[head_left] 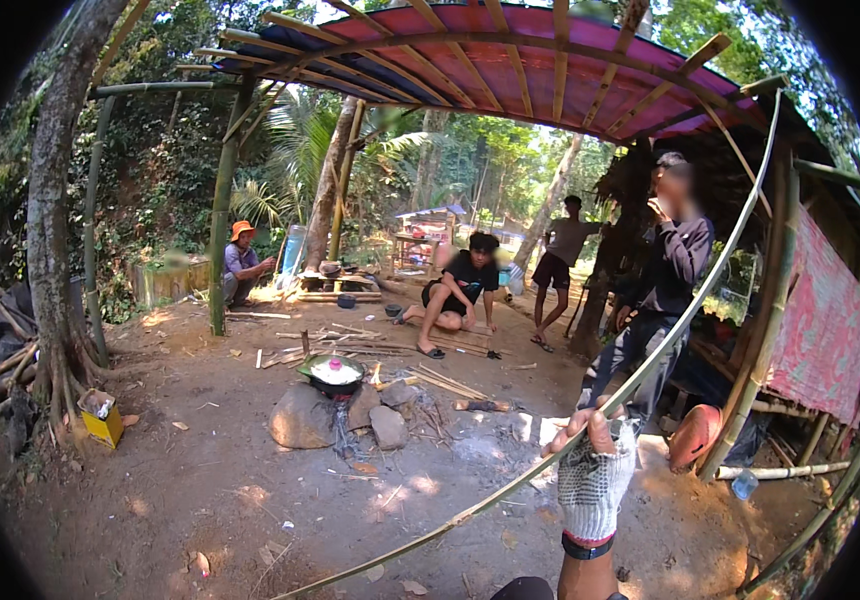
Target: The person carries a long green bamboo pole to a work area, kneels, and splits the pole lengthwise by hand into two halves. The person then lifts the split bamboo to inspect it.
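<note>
The right hand [595, 460], in a white knitted glove [592, 500], gripped a long, pale-green bamboo strip [640, 377] rising left to right; the left hand was unseen.

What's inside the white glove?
The right hand. Its bare fingers stick out, holding a long thin strip. The glove covers the rest of the hand, which can't be seen.

Bright dappled daylight, fisheye-bent edges

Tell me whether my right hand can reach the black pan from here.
Probably not: your right hand is holding a long pale strip, and the black pan sits well beyond it, across the dirt ground.
</note>
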Demonstrator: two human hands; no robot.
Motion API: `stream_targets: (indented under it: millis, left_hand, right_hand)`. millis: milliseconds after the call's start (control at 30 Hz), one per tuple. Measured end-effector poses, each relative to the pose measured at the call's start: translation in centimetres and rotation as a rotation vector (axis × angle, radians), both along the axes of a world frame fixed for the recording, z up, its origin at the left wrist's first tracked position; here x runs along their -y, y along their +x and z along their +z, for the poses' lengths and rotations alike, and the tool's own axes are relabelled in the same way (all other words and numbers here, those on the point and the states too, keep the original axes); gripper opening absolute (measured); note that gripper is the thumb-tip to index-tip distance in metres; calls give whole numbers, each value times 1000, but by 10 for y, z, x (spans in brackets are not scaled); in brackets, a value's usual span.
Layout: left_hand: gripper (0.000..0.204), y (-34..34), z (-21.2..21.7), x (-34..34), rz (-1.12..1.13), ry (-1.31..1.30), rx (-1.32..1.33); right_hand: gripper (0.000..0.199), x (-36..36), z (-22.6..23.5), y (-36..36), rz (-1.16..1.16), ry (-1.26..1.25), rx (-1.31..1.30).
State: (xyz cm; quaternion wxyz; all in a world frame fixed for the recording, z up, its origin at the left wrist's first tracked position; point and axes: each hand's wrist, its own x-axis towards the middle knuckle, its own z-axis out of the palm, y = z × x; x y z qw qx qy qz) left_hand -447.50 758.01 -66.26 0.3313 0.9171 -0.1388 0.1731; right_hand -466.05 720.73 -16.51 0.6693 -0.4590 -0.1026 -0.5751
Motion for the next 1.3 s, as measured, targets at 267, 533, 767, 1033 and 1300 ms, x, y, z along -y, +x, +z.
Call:
stream_targets:
  millis: [267, 533, 767, 1033, 1300]
  left_hand:
    - [47, -16, 78, 89, 18, -172, -327]
    - [45, -27, 140, 189, 39, -849, -220]
    - [24, -53, 99, 285, 263, -825, -375]
    - [25, -85, -123, 377, 481, -1289, -540]
    - [27, -147, -130, 397, 367, -1071, -846]
  right_hand:
    - [20, -46, 161, 142, 117, -464, -128]
    - [62, -94, -23, 254, 449, -486, -427]
    - [51, -70, -305, 195, 653, -194, -1157]
    - [41, -60, -433, 210, 637, -216, -1544]
    - [44, -24, -510, 205, 674, -271, -1762]
